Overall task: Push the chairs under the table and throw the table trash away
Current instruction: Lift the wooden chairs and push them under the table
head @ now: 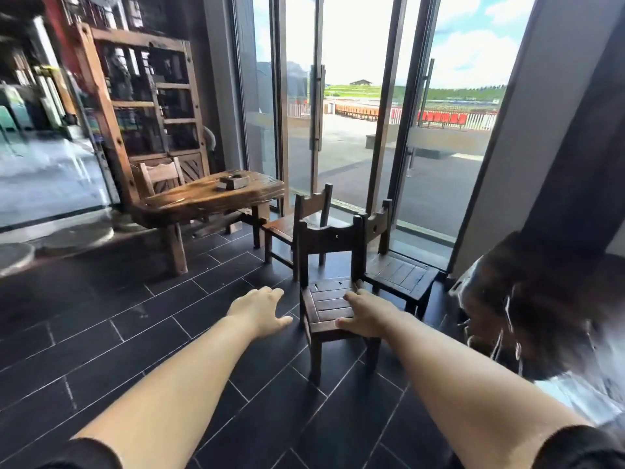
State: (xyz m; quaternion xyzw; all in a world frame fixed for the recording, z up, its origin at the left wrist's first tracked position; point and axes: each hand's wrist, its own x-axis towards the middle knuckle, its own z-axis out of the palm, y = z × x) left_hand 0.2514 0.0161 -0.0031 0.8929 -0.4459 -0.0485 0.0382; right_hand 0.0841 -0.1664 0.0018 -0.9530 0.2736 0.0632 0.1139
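The nearest chair (324,304) stands well apart from the table (189,201), near two others. The right hand (368,313) rests on its seat edge (grip unclear), and the left hand (262,309) hangs open beside it, likely readying a two-handed push. A small item (233,182), perhaps trash, sits on the tabletop.

table (203,201) — rough glossy wood | chairs (329,308) — dark slatted wood | floor (101,333) — matt dark tile

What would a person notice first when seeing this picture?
Two bare arms stretch forward at the centre: the right hand rests on the seat of the nearest chair, the left hand hangs open beside it. Behind on the left stands a heavy wooden table, with bright glass doors beyond.
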